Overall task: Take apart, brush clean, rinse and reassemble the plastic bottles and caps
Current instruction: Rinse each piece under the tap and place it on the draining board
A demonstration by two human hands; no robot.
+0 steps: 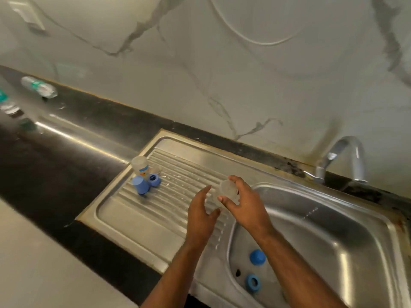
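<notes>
My right hand grips a clear plastic bottle, base up, over the drainboard beside the basin. My left hand is just left of the bottle with fingers relaxed and spread, holding nothing. Another clear bottle with a printed label stands upside down at the drainboard's far left corner. A blue cap and a blue ring sit next to it. Down in the sink basin lie a second blue cap and a second blue ring.
A chrome tap rises at the back right of the sink. On the black counter at far left lie a water bottle with a green label and another bottle at the frame edge. A marble wall backs everything.
</notes>
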